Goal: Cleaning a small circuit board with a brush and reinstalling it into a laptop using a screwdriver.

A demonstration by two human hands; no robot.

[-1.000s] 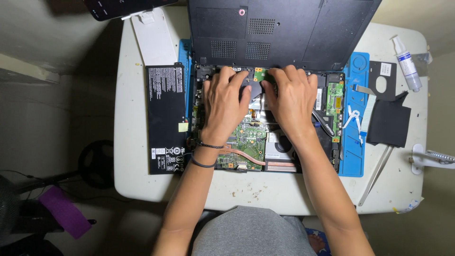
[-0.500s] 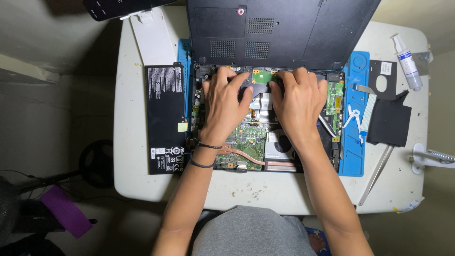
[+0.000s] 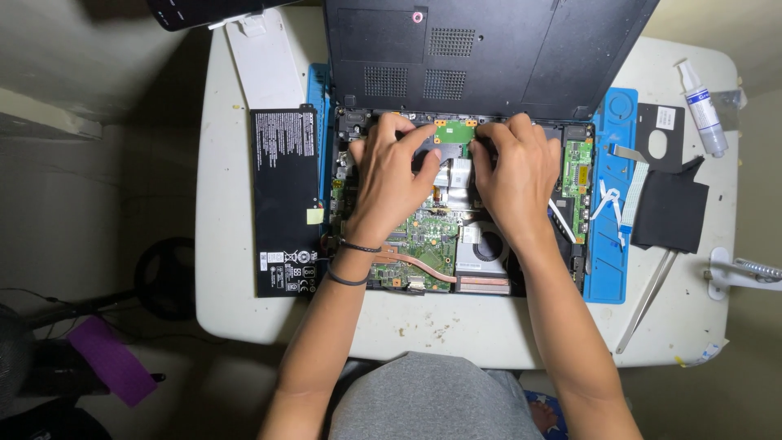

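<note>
An opened laptop lies on a blue mat (image 3: 607,269), its green motherboard (image 3: 423,240), fan (image 3: 486,248) and copper heat pipe (image 3: 415,265) exposed. Its black cover panel (image 3: 489,49) stands tilted up at the far side. My left hand (image 3: 391,175) rests fingers-spread on the upper left of the internals, thumb and forefinger beside a small green board (image 3: 454,130). My right hand (image 3: 513,171) presses on the parts just right of that board. Neither hand visibly holds a loose thing; the fingertips hide what lies under them.
A flat black battery (image 3: 283,204) lies left of the laptop on the white table (image 3: 456,326), a white plastic piece (image 3: 265,65) behind it. To the right are a white ribbon cable (image 3: 631,191), black cloth (image 3: 668,216), tweezers (image 3: 648,297) and a small bottle (image 3: 702,102).
Both hands shifted slightly near the laptop's far edge. The fingers drew apart a little, so more of the small green board between them shows.
</note>
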